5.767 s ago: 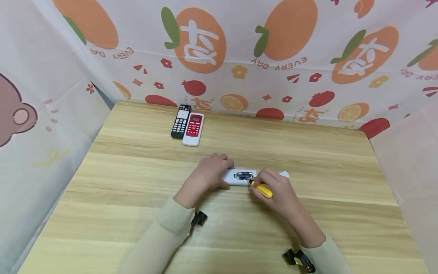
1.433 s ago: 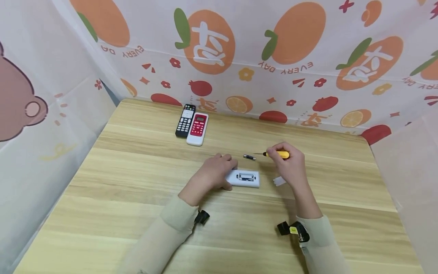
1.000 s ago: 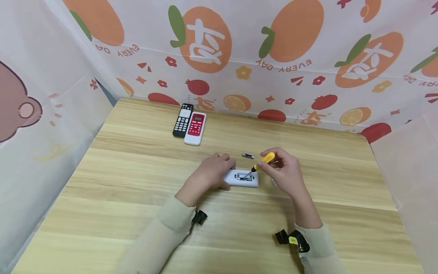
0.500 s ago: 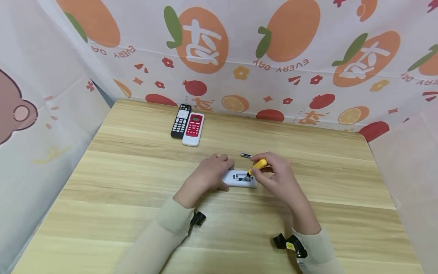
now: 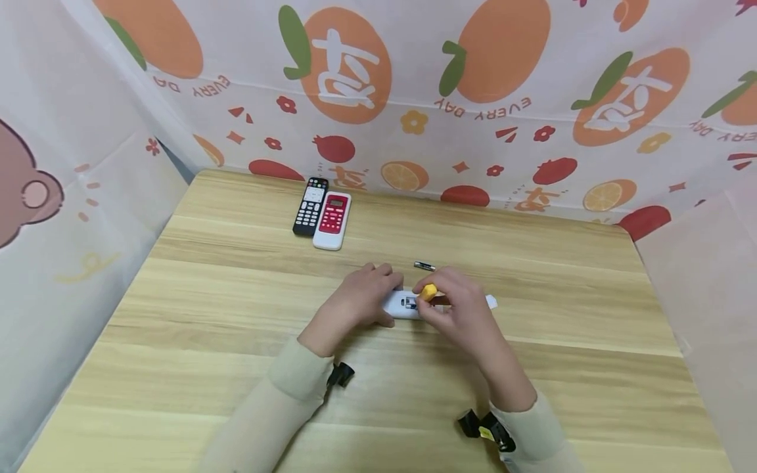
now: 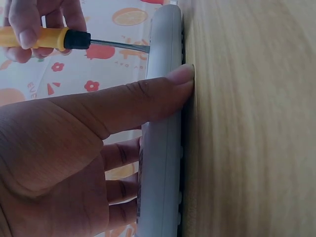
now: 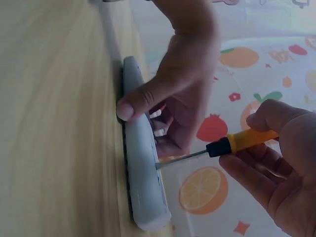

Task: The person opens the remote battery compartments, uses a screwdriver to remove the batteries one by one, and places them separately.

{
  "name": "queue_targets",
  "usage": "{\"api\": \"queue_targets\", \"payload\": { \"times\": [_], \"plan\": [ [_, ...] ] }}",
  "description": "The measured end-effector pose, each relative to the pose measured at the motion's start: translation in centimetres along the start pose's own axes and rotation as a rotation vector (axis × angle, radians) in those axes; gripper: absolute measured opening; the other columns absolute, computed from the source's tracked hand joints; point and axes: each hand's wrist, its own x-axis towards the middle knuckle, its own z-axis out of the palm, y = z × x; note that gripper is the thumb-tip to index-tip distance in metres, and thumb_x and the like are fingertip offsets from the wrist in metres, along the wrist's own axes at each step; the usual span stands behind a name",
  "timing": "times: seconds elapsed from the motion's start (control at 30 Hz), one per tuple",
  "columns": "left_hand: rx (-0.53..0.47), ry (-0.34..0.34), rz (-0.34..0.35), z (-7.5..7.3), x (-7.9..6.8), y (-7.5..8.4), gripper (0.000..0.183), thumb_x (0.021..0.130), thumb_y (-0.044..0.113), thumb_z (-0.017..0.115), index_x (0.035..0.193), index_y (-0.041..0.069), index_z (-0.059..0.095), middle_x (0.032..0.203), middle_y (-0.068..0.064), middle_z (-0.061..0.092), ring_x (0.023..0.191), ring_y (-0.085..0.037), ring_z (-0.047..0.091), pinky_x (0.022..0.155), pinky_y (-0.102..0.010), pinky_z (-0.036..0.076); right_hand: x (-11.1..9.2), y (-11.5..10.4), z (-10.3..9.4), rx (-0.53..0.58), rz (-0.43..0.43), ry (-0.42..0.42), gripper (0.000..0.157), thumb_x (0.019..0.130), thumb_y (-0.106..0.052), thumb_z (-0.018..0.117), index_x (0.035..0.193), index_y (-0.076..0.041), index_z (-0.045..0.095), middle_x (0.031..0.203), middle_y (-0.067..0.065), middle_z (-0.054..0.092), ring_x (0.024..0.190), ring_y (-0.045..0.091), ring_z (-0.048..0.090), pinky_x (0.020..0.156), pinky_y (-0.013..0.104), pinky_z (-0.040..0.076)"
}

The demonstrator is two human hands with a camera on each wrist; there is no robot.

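You are working a yellow-handled screwdriver with a black collar and metal shaft (image 7: 219,147) against the upturned back of a white plastic remote control (image 7: 143,163), which is lying on the pale wooden table (image 5: 402,407), its open battery compartment (image 5: 409,303) partly showing. If you are prying, as it seems, be levering gently, guarding against the tip slipping, and bracing the remote flat. Your left hand (image 5: 357,295) is gripping it crosswise, thumb against the near edge, fingers at the far one. Your right hand (image 5: 464,315) is pinching the handle between thumb and fingers, slanting the shaft down.
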Motion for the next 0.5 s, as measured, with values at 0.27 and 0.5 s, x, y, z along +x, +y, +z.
{"api": "queue_targets", "payload": {
  "times": [0.27, 0.5],
  "plan": [
    [-0.005, 0.020, 0.000, 0.3, -0.1, -0.4, 0.059, 0.067, 0.037, 0.092, 0.115, 0.019, 0.063, 0.112, -0.001, 0.060, 0.097, -0.022, 0.052, 0.083, -0.036, 0.046, -0.6, -0.8, 0.1, -0.161, -0.025, -0.083, 0.014, 0.079, -0.007, 0.074, 0.082, -0.019, 0.069, 0.087, -0.008, 0.056, 0.078, 0.007, 0.053, 0.068, 0.025, 0.049],
    [-0.021, 0.013, -0.002, 0.0, -0.1, -0.3, 0.059, 0.068, 0.037, 0.091, 0.116, 0.019, 0.063, 0.112, -0.002, 0.060, 0.097, -0.022, 0.052, 0.083, -0.036, 0.045, -0.8, -0.3, -0.8, -0.124, 0.022, -0.114, 0.010, 0.084, -0.013, 0.074, 0.090, -0.020, 0.070, 0.096, -0.012, 0.061, 0.085, 0.006, 0.058, 0.076, 0.029, 0.052]
  ]
}}
